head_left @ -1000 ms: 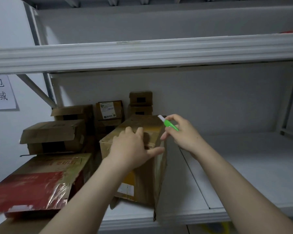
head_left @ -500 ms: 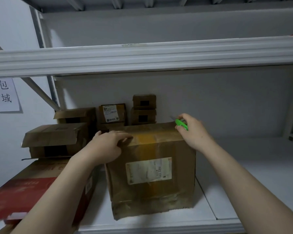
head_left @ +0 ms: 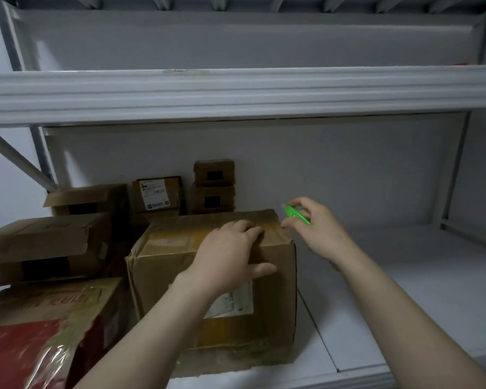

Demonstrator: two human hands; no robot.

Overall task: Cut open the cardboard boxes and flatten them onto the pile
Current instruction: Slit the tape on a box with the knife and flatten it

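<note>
A white metal shelf [head_left: 404, 290] fills the view, and its upper beam [head_left: 236, 91] runs straight across at twelve o'clock. The big cardboard box [head_left: 272, 299] stands upright on the shelf board just below the middle of the view, with brown tape across its top and a pale label on its front face, partly hidden by the wrist. At eight o'clock from it, touching or nearly touching its left side, lies a red-printed box [head_left: 40, 332] with loose clear film over it. Above that, at nine o'clock, sits a flapped box [head_left: 40, 242] with its lid flaps loose, and a second open box [head_left: 87, 197] stands behind it at ten o'clock. At eleven o'clock a labelled box [head_left: 157, 195] stands against the back wall, and at twelve o'clock two small boxes [head_left: 213, 172] are stacked one on the other. The left hand [head_left: 227, 254] grips the big box's top front edge: fingers bent over onto the taped top, thumb stretched out along the front face. The right hand [head_left: 317, 231] hovers at two o'clock, just off the box's top right corner, its thumb and curled fingers pinching a green cutter [head_left: 296, 216]. The cutter's tip points toward ten o'clock; its blade is too blurred to make out.
</note>
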